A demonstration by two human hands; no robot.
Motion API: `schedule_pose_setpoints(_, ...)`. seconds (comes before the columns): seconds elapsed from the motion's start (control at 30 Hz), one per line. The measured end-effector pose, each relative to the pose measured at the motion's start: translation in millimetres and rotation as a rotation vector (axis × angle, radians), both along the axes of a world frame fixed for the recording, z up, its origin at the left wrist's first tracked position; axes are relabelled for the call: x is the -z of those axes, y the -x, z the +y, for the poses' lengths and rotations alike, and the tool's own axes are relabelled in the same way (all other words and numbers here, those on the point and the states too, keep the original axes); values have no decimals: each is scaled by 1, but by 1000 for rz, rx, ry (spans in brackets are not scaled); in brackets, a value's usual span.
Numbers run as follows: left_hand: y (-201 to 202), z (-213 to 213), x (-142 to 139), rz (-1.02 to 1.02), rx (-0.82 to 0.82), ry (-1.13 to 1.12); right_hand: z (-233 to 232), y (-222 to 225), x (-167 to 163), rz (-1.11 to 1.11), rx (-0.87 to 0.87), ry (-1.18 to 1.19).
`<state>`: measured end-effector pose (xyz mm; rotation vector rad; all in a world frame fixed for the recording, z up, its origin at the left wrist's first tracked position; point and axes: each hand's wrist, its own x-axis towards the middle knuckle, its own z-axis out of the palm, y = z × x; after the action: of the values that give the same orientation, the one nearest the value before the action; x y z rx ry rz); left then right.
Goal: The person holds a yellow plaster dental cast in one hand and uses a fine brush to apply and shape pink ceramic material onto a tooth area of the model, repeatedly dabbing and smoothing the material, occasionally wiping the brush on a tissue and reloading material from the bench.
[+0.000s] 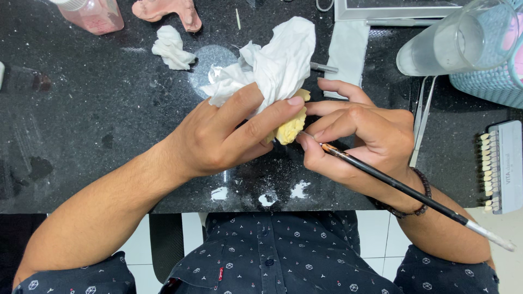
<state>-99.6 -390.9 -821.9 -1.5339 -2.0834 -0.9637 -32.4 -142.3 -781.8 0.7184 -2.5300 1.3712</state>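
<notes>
The left hand point(229, 136) clasps a crumpled white paper tissue point(272, 62) together with a small pale-yellow plaster dental cast point(291, 126), thumb and forefinger pinched around both. The cast sits near the centre of the black speckled stone worktop point(98, 109), held just above it, with the tissue billowing up toward twelve o'clock. At three o'clock from the cast, the right hand point(359, 139) grips a thin black-handled brush point(403, 188) like a pen; the brush tip touches the cast's lower edge, and its white end trails out toward four o'clock. A dark beaded bracelet point(419, 198) circles the right wrist.

At eleven o'clock from the hands lies a second, smaller wad of white tissue point(171, 48), with a pink dental model point(169, 11) just beyond it and a pink-filled clear plastic bottle point(95, 13) further toward ten o'clock. A clear plastic cup point(452, 41) lies tilted at two o'clock, beside a light-blue woven basket point(490, 81). At three o'clock, well apart, rests a grey tooth shade guide with rows of cream sample teeth point(498, 166).
</notes>
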Motion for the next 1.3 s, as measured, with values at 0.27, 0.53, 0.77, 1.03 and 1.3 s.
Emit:
schedule_pose_setpoints(0.27,1,0,0,-11,14,-13,-1,0,-1,0,6,0)
schedule_pose_setpoints(0.53,1,0,1,5,-2,11,-2,3,-4,27,-10,-38)
schedule_pose_setpoints(0.77,1,-1,0,-20,23,-11,-2,2,-4,23,-13,-8)
schedule_pose_setpoints(1.03,1,0,-2,-25,33,-27,-5,4,-7,32,1,4)
schedule_pose_setpoints(1.3,1,0,0,-16,24,-24,-8,5,-10,33,-5,7)
